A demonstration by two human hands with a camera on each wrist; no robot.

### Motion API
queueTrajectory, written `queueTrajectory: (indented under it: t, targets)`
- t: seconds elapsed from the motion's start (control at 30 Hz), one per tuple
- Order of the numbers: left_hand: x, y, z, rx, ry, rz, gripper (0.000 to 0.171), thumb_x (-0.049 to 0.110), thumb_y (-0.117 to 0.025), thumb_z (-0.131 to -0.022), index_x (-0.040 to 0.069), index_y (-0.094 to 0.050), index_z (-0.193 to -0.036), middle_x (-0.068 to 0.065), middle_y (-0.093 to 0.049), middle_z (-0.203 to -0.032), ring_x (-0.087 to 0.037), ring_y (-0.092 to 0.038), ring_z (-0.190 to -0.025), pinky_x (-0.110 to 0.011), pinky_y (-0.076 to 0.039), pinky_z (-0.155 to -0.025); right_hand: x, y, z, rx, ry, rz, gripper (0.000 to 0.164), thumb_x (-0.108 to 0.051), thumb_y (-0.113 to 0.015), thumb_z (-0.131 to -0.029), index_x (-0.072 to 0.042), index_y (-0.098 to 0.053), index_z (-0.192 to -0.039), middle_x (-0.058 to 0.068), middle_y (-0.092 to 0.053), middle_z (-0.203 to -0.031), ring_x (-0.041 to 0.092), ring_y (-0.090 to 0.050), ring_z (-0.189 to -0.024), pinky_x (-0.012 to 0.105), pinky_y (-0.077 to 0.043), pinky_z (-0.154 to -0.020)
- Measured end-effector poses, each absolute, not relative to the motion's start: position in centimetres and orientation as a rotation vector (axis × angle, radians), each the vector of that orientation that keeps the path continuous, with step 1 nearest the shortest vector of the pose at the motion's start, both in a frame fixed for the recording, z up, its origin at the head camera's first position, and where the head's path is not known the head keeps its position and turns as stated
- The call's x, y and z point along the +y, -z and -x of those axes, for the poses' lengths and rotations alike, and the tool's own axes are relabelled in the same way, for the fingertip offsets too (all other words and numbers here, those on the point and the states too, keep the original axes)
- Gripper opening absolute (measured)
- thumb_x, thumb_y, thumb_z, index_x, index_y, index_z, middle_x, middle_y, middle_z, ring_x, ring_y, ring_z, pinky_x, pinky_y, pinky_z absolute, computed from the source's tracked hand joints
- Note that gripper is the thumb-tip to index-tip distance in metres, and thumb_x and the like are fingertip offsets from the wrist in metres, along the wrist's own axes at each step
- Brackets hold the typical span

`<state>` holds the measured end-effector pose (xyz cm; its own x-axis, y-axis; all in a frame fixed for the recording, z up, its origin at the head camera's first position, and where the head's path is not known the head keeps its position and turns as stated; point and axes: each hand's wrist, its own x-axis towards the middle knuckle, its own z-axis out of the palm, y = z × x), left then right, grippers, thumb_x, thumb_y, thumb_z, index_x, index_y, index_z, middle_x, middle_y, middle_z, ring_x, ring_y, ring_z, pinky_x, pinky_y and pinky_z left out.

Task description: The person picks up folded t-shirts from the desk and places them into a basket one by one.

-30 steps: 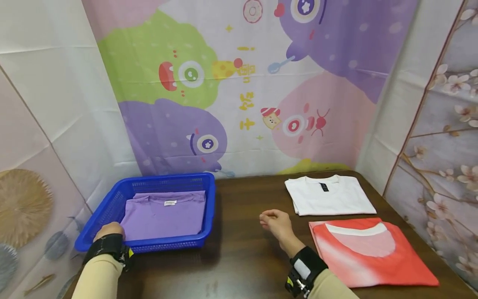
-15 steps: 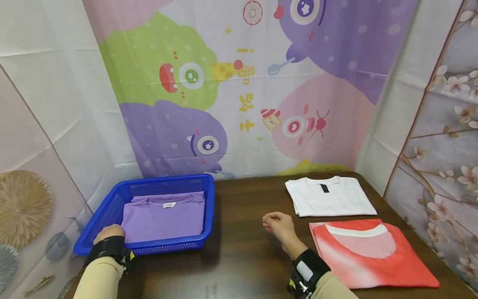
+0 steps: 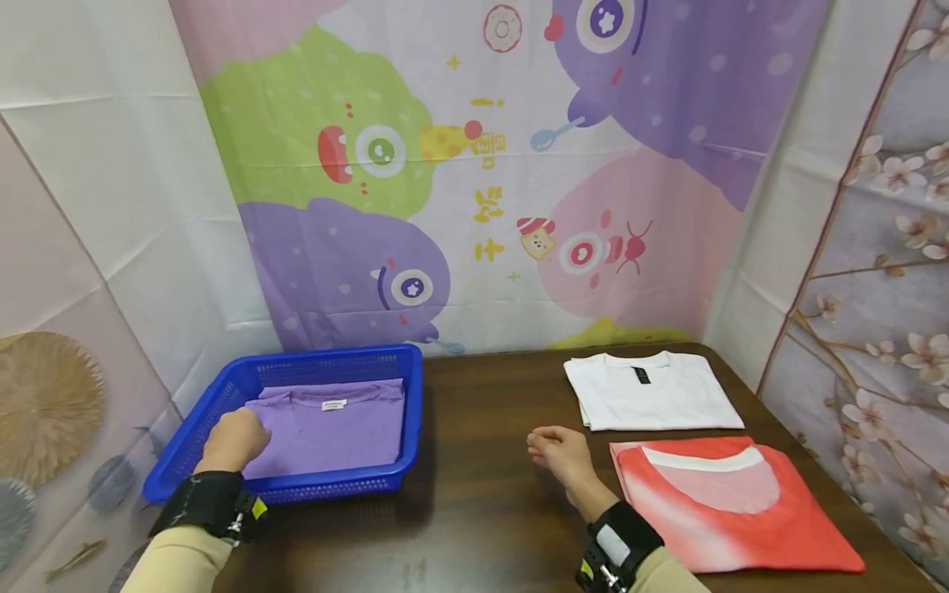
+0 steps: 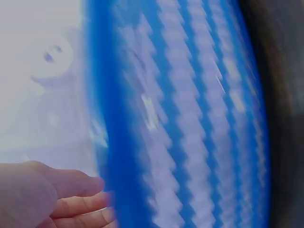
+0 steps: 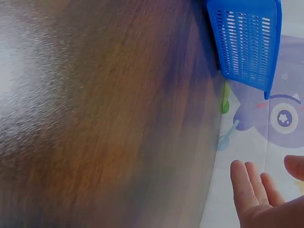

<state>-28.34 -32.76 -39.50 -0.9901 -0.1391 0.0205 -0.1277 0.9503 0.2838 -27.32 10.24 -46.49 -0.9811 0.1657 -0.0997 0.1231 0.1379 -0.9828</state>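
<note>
A folded purple T-shirt (image 3: 326, 441) lies inside a blue plastic basket (image 3: 334, 487) at the left of the table. Raised over the basket's front left corner is my left hand (image 3: 236, 441), which covers part of the shirt's left edge. The left wrist view is blurred; there its fingers (image 4: 78, 205) stretch toward the basket's rim, holding nothing that I can see. My right hand (image 3: 562, 457) hovers over the table's middle with nothing in it, its fingers (image 5: 243, 185) relaxed in the right wrist view. A folded red and white T-shirt (image 3: 801, 527) lies to its right.
Behind the red T-shirt lies a folded white T-shirt (image 3: 652, 399) with a black neck label. All of this sits on a dark wooden table (image 3: 474, 511). A printed cartoon curtain (image 3: 489, 296) hangs along the back edge, with flowered cloth (image 3: 890, 329) at the right.
My left hand has risen from the basket's front left rim and shifted slightly right, toward the purple T-shirt. The right hand has moved a little rightward and nearer. The T-shirts keep their places.
</note>
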Motion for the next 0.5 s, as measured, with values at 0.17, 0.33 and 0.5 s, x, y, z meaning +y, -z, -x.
queueTrajectory:
  t: [0.17,0.33,0.5]
  targets:
    - [-28.4,38.8,27.9,-2.855,0.516,0.064,0.017,0.006,-0.057,-0.082,-0.006,-0.061,-0.07,-0.02,-0.062,-0.067,-0.032,-0.059,-0.063,-0.043,-0.047,-0.058,11.0,46.7,26.8,-2.346,-2.024,0.303,0.03,-0.004,-0.06,-0.091,0.015,-0.06,-0.114,0.029,-0.069,-0.107,0.024,-0.072,-0.086,0.037,-0.059,-0.079]
    - [-23.6,38.6,26.8,-2.71,0.691,0.183,0.019,0.004,-0.059,-0.084,-0.011,-0.066,-0.094,-0.025,-0.07,-0.082,-0.033,-0.066,-0.073,-0.046,-0.053,-0.07,11.9,46.7,26.1,-2.357,-2.015,0.295,0.032,-0.006,-0.06,-0.092,0.014,-0.059,-0.116,0.03,-0.068,-0.11,0.025,-0.072,-0.089,0.037,-0.059,-0.08]
    - [-17.8,39.1,25.4,-2.527,0.923,0.315,0.013,-0.003,-0.062,-0.083,-0.007,-0.068,-0.094,-0.018,-0.072,-0.081,-0.026,-0.068,-0.072,-0.034,-0.056,-0.067,13.2,46.4,25.4,-2.373,-1.974,0.302,0.035,-0.008,-0.06,-0.092,0.014,-0.058,-0.118,0.029,-0.069,-0.109,0.025,-0.072,-0.09,0.036,-0.059,-0.08]
